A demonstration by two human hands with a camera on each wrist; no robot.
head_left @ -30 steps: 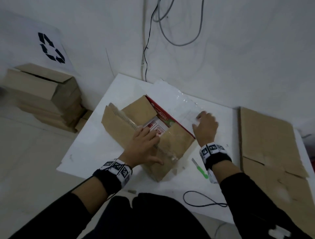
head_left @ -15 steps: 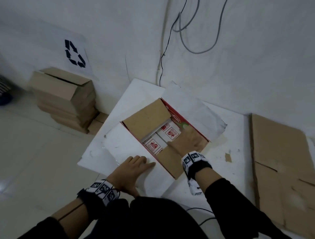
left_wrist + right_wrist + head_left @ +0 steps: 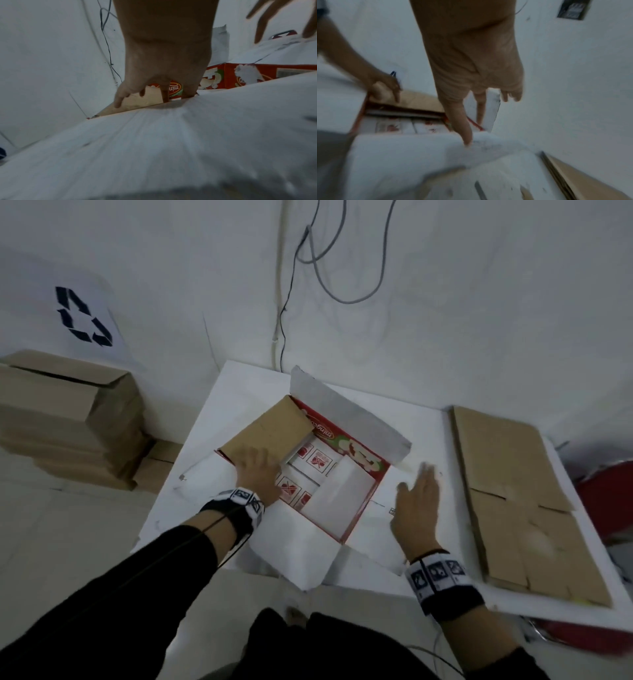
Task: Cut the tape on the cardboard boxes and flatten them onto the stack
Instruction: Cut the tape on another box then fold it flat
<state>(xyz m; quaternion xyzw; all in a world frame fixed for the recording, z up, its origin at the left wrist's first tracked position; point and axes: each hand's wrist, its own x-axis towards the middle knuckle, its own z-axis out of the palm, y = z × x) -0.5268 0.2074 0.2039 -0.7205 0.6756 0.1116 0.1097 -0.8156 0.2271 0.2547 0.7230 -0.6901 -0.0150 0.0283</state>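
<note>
Head view, as I see it: one red printed box (image 3: 346, 453) mid-table, flaps spread open, white flaps out on the near, far and right sides, a brown flap (image 3: 267, 433) on the left. My left hand (image 3: 258, 470) lies flat, fingers straight, on that brown flap. My right hand (image 3: 416, 508) is spread flat over the right white flap (image 3: 383, 508). One flattened cardboard sheet (image 3: 513, 501) lies on the right of the white table (image 3: 239, 392). One stack of flattened boxes (image 3: 68, 419) sits on the floor, far left. Left wrist view: fingers (image 3: 118, 100) touching the brown flap's edge, straight. Right wrist view, blurred: a straight fingertip (image 3: 467, 138) touches the white flap, gripping nothing.
</note>
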